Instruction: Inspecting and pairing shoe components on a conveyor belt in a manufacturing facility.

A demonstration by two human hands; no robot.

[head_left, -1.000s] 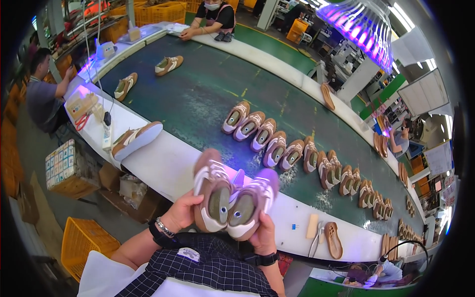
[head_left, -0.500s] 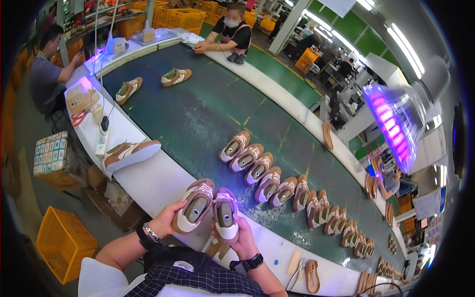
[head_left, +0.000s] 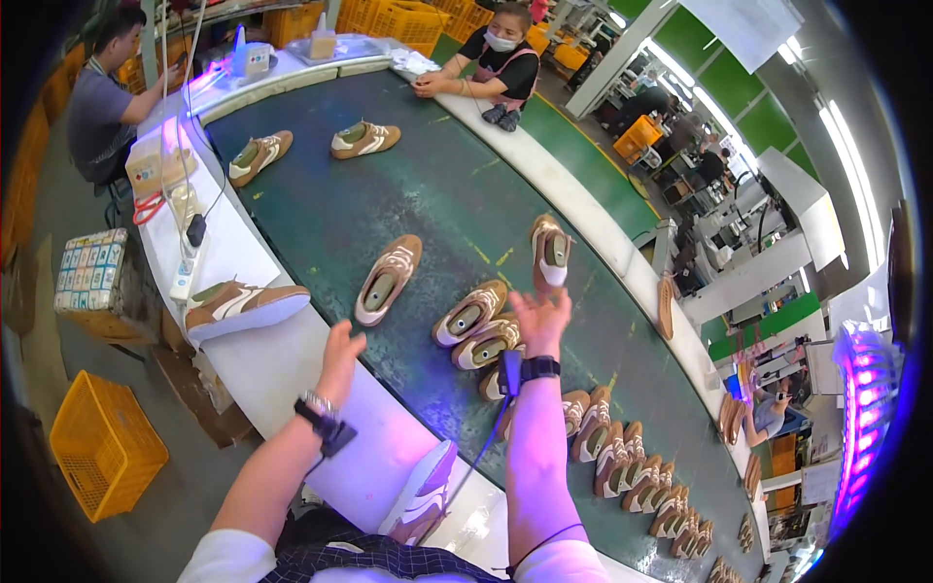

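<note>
My left hand (head_left: 340, 367) is empty above the white ledge, its fingers apart. Just past it, a brown and white sneaker (head_left: 389, 282) stands on the dark green belt (head_left: 321, 219). Out over the belt, my right hand (head_left: 542, 321) has its fingers spread. Right by its fingertips is the heel of another such sneaker (head_left: 550, 255); whether they touch, I cannot tell. Between the hands, a row of matching sneakers (head_left: 468, 316) starts and runs toward the lower right, partly hidden by my right forearm. Close to my body, a sneaker (head_left: 420, 500) lies on its side.
A sneaker (head_left: 248, 311) lies tipped on the left ledge (head_left: 292, 364), near a power strip (head_left: 188, 272) and red-handled scissors (head_left: 148, 207). Two sneakers (head_left: 365, 140) stand farther up the belt. A masked person (head_left: 501, 68) leans on the far ledge. A purple lamp (head_left: 865, 418) glows at right.
The two sneakers that I held are now apart on the belt, and both hands have let go. My arms reach farther forward. The view has shifted, and the lamp appears lower right.
</note>
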